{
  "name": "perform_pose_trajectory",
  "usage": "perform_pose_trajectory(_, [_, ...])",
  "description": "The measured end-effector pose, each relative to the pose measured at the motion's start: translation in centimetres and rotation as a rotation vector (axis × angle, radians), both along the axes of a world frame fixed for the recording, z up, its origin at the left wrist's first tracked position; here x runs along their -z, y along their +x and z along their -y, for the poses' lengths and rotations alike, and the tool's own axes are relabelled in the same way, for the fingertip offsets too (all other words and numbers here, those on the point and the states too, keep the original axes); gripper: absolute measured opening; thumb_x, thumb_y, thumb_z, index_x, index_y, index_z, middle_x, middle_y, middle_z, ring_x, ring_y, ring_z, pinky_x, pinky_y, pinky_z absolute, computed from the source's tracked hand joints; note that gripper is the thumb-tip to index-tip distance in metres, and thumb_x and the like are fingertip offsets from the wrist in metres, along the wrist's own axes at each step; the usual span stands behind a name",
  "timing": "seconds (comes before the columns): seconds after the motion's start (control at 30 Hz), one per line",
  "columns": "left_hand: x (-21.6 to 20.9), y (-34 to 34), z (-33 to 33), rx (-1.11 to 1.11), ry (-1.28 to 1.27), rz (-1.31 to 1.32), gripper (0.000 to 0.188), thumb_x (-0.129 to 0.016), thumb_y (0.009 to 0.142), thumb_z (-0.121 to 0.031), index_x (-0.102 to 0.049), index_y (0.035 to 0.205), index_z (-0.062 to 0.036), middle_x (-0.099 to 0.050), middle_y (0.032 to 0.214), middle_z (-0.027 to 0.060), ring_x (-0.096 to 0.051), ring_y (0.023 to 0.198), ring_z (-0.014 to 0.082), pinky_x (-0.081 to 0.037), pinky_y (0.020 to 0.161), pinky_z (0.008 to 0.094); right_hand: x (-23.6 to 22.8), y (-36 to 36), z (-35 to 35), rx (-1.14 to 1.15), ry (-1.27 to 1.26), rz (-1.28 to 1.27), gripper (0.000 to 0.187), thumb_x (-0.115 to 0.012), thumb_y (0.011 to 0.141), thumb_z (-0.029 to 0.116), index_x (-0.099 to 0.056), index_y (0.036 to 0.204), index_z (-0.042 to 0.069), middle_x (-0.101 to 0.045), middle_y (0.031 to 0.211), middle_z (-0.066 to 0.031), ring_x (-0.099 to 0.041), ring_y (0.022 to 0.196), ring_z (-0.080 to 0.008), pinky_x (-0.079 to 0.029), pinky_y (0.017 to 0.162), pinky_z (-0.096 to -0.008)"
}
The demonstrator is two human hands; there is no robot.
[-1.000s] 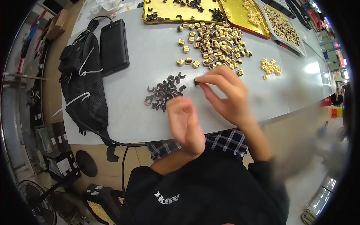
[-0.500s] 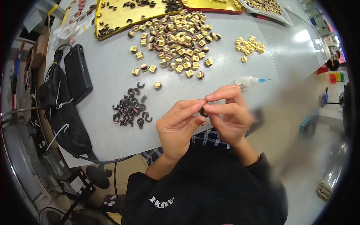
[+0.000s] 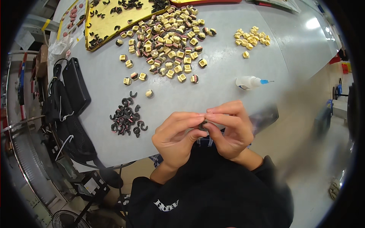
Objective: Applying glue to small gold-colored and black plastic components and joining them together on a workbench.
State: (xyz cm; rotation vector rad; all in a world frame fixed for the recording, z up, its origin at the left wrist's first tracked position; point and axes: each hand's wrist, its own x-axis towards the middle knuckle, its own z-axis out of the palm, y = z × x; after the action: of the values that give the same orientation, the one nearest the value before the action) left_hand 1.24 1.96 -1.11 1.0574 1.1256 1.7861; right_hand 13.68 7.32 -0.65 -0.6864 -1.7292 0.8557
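Note:
My left hand (image 3: 173, 138) and my right hand (image 3: 234, 133) meet tip to tip above the table's near edge. Pinched between their fingertips is a small dark curved piece (image 3: 203, 125), mostly covered by the fingers. Left of my hands lies a heap of black C-shaped pieces (image 3: 123, 118), some with pink on them. Beyond it, one cream-and-dark piece (image 3: 149, 93) sits alone. Farther back spreads a big pile of cream, black and pink pieces (image 3: 167, 43). A white squeeze bottle (image 3: 248, 82) with a blue needle tip lies on its side beyond my right hand.
Small cream pieces (image 3: 251, 38) form a group at the back right. A yellow tray (image 3: 108, 22) with black pieces stands at the back left. A black box-shaped device (image 3: 78, 85) and a black mesh pouch (image 3: 78, 133) with cables lie along the left edge.
The view has shifted, so the table's things appear somewhat farther left. My hands sit slightly lower in the picture, and both still pinch the dark piece.

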Motion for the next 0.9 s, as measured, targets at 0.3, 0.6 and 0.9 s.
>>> perform_pose_trajectory(0.3, [-0.1,-0.4,0.2,0.041,-0.004,-0.023,0.029,-0.071,0.067,0.011,-0.064,0.095,0.0066,-0.062,0.095,0.0189,-0.063,0.078,0.0192,-0.054,0.066,0.0270,2.0,4.2,-2.0,0.603,0.189,-0.114,0.044,-0.065,0.073,-0.003,-0.044,0.112,-0.001,-0.052,0.114,-0.0192,-0.055,0.088,-0.0216,-0.048,0.074,-0.0325])
perform_pose_trajectory(0.6, [-0.2,0.4,0.1,-0.072,-0.013,-0.149,0.026,-0.070,0.067,0.012,-0.065,0.092,0.0063,-0.063,0.093,0.0185,-0.063,0.075,0.0194,-0.056,0.064,0.0265,0.4,4.4,-4.1,0.321,-0.307,0.170,0.030,-0.060,0.080,-0.005,-0.050,0.108,-0.004,-0.057,0.109,-0.0181,-0.059,0.098,-0.0240,-0.046,0.084,-0.0309])
perform_pose_trajectory(0.9, [-0.3,0.8,-0.1,-0.128,-0.026,-0.251,0.028,-0.064,0.068,0.019,-0.064,0.093,0.0068,-0.062,0.094,0.0184,-0.064,0.078,0.0199,-0.057,0.064,0.0258,-0.3,5.5,-3.8,0.018,-0.608,-0.318,0.033,-0.062,0.086,0.017,-0.049,0.109,-0.003,-0.061,0.099,-0.0168,-0.060,0.094,-0.0199,-0.047,0.081,-0.0285])
